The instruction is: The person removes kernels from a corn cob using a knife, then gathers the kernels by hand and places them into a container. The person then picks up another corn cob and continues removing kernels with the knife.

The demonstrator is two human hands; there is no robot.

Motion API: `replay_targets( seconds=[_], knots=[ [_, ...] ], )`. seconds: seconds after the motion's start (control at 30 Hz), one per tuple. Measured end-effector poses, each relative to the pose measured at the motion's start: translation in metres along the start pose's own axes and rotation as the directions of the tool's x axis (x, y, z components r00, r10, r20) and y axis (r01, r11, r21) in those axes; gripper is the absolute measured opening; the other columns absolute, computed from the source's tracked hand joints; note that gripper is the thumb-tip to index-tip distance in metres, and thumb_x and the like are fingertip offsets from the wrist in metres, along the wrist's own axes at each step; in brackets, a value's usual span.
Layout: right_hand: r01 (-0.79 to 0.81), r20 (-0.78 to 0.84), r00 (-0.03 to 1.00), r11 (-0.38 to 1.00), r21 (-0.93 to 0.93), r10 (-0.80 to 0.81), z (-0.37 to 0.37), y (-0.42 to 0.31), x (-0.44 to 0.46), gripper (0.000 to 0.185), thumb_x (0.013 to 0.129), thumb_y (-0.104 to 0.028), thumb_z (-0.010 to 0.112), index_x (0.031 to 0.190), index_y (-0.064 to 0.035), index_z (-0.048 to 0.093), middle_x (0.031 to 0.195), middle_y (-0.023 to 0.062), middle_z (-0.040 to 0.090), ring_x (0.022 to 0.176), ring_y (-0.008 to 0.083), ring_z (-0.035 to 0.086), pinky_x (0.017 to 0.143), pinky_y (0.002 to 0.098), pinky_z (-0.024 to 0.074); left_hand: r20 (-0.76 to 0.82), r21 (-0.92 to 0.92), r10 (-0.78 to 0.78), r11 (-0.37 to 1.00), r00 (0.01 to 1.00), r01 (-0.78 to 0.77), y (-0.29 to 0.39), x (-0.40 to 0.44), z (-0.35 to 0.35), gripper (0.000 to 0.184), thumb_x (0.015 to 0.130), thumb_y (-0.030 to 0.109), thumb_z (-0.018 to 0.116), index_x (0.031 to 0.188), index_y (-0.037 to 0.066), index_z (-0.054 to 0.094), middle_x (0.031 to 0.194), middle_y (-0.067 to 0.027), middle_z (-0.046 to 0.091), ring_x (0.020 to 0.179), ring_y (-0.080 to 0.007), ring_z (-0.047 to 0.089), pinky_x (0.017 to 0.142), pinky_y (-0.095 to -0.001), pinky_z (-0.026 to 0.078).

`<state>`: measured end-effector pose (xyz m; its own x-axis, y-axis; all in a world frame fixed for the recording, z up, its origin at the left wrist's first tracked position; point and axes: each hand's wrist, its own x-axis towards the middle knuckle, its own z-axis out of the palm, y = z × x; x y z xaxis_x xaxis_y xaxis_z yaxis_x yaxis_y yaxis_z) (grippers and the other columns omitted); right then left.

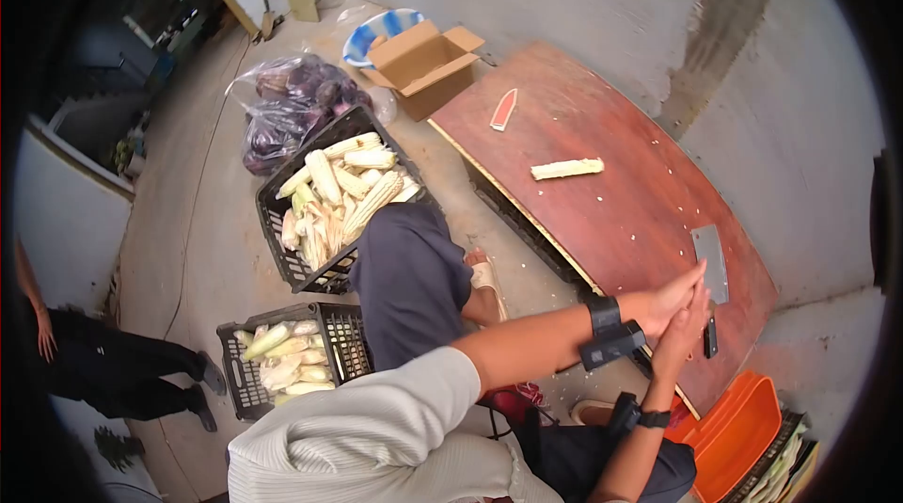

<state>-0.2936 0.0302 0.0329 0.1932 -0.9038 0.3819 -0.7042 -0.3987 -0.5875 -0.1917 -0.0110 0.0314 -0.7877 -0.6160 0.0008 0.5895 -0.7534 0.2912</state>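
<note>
My left hand and my right hand are pressed together, palm to palm, above the right part of the red-brown table. Their fingers are stretched out, and I see nothing held between them. Just beyond the fingertips lies a cleaver with a wide metal blade; its black handle points toward the near edge. A pale corn cob rests near the middle of the table, with small kernels scattered about. Farther left on the table is a small red pointed piece with a pale edge.
Black crates of corn stand left of my legs. Behind are a bag of purple produce, a cardboard box and a blue-white basin. An orange container is at lower right. Another person stands at far left.
</note>
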Motion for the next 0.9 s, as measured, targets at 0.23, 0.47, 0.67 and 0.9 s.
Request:
replay_targets(
  seconds=[0.23, 0.47, 0.67, 0.9],
  knots=[
    [-0.323, 0.108, 0.941, 0.946, -0.007, 0.322, 0.063, 0.081, -0.039, 0.051, 0.098, -0.028, 0.042, 0.137, 0.0052, 0.037, 0.141, 0.0246, 0.039, 0.132, 0.0346, 0.037, 0.109, 0.0381, 0.0273, -0.256, 0.144, 0.584, 0.811, 0.771, -0.567, 0.222, -0.202, 0.068, 0.052, 0.088, 0.057, 0.049, 0.11, 0.01, 0.052, 0.135, -0.0182, 0.042, 0.114, -0.0444, 0.048, 0.088, -0.0555, 0.038],
    [-0.333, 0.093, 0.934, 0.935, -0.121, 0.345, 0.059, 0.08, -0.04, 0.048, 0.094, -0.021, 0.049, 0.133, 0.0061, 0.042, 0.136, 0.0241, 0.045, 0.128, 0.0337, 0.042, 0.107, 0.0369, 0.0298, -0.246, 0.447, 0.918, 0.393, 0.312, -0.803, 0.244, -0.474, 0.11, 0.071, 0.094, 0.031, 0.047, 0.147, 0.003, 0.008, 0.146, -0.0231, 0.025, 0.135, -0.0365, 0.03, 0.109, -0.0504, 0.029],
    [-0.285, 0.133, 0.939, 0.934, -0.214, 0.317, 0.057, 0.078, -0.042, 0.049, 0.091, -0.019, 0.053, 0.132, 0.0058, 0.044, 0.133, 0.0232, 0.048, 0.126, 0.0341, 0.044, 0.106, 0.0377, 0.0316, -0.753, 0.593, 0.544, 0.317, -0.37, -0.74, 0.187, -0.633, -0.046, 0.051, 0.085, 0.022, 0.063, 0.124, -0.001, 0.039, 0.121, -0.0228, 0.047, 0.104, -0.0308, 0.057, 0.084, -0.0388, 0.054],
    [-0.443, 0.19, 0.882, 0.897, 0.016, 0.432, 0.046, 0.081, -0.05, 0.044, 0.092, -0.014, 0.053, 0.13, 0.0066, 0.045, 0.13, 0.0203, 0.051, 0.121, 0.0279, 0.049, 0.098, 0.0348, 0.0403, -0.785, 0.598, 0.289, 0.585, -0.547, -0.548, 0.14, -0.654, -0.177, 0.055, 0.083, 0.032, 0.07, 0.122, 0.003, 0.044, 0.086, -0.0079, 0.056, 0.068, -0.0182, 0.055, 0.058, -0.0298, 0.045]
  ],
)
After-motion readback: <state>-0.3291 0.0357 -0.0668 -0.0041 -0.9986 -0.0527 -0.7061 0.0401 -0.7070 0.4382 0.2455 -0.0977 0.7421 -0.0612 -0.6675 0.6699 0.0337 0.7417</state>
